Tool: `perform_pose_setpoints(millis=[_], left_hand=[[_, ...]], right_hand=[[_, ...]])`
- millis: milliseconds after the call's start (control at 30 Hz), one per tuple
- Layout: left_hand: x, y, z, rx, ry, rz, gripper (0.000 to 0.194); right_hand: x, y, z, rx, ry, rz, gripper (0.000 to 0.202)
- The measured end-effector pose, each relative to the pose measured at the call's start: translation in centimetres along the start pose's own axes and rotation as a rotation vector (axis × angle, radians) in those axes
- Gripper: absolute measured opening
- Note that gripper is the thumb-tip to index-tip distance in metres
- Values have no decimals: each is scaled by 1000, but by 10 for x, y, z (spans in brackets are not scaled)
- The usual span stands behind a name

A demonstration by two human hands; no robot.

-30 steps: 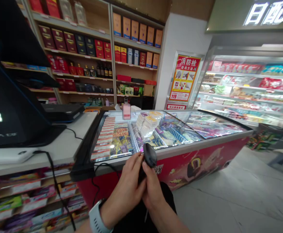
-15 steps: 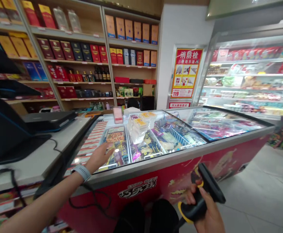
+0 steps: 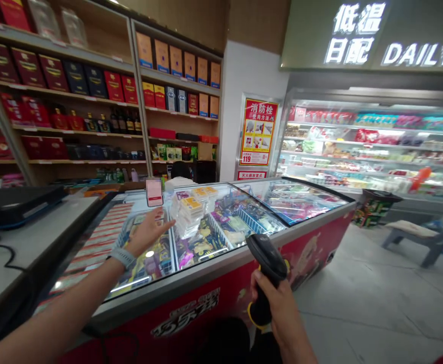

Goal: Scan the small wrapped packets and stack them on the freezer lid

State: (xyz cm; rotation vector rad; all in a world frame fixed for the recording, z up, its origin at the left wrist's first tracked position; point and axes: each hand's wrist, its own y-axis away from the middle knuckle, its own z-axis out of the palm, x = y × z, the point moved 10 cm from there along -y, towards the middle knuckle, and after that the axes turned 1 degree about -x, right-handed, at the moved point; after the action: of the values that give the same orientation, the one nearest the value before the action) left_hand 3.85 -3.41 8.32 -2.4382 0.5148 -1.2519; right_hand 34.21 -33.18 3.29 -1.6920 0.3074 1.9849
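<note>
My left hand (image 3: 149, 231) hovers over the glass top of the chest freezer (image 3: 191, 268), fingers apart and holding nothing, with a pale watch strap on the wrist. Just beyond its fingertips stands a small pink-and-white card (image 3: 154, 192). To its right a stack of white packs with yellow labels (image 3: 191, 210) sits on the glass. My right hand (image 3: 272, 298) is wrapped round the grip of a black and yellow barcode scanner (image 3: 269, 258), held upright in front of the freezer's red side.
A counter (image 3: 35, 222) with a black device (image 3: 16, 205) and cables lies at the left. Shelves of boxes and bottles line the back. At the right are a refrigerated display, a black bin (image 3: 377, 207) and a grey stool (image 3: 414, 235).
The view has swung right and up. My left hand has reached farther forward, nearer the card and packs. My right hand has raised the scanner and turned it more upright.
</note>
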Motion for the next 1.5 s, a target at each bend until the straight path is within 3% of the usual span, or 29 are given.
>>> perform_pose_setpoints(millis=[100, 167, 333, 500, 667, 867, 1067, 1167, 1333, 1500], left_hand=[[40, -13, 12, -67, 1, 103, 99], [51, -9, 22, -108, -20, 157, 102], [42, 14, 23, -169, -82, 183, 100], [44, -5, 2, -178, -123, 181, 104], [52, -29, 0, -177, -159, 225, 99], [71, -48, 2, -292, -192, 477, 87], [96, -96, 0, -484, -214, 672, 71], [112, -111, 20, -570, -309, 756, 70], [124, -115, 69, -729, -524, 816, 81], [123, -120, 90, -784, -525, 824, 80]], right_hand=[[-11, 24, -1, 32, -10, -52, 43], [-10, 45, -1, 51, -51, -48, 42], [-12, 93, 1, 131, -160, -10, 42], [-57, 107, 16, 125, -169, -120, 42], [-77, 78, 52, 24, -67, -92, 43], [-57, 40, 87, 27, -53, -53, 43], [-28, 8, 115, -71, -29, 5, 44], [-15, -14, 122, -77, -31, 37, 46], [-4, -47, 141, -94, -87, 70, 41], [-3, -61, 162, -127, -98, 88, 38]])
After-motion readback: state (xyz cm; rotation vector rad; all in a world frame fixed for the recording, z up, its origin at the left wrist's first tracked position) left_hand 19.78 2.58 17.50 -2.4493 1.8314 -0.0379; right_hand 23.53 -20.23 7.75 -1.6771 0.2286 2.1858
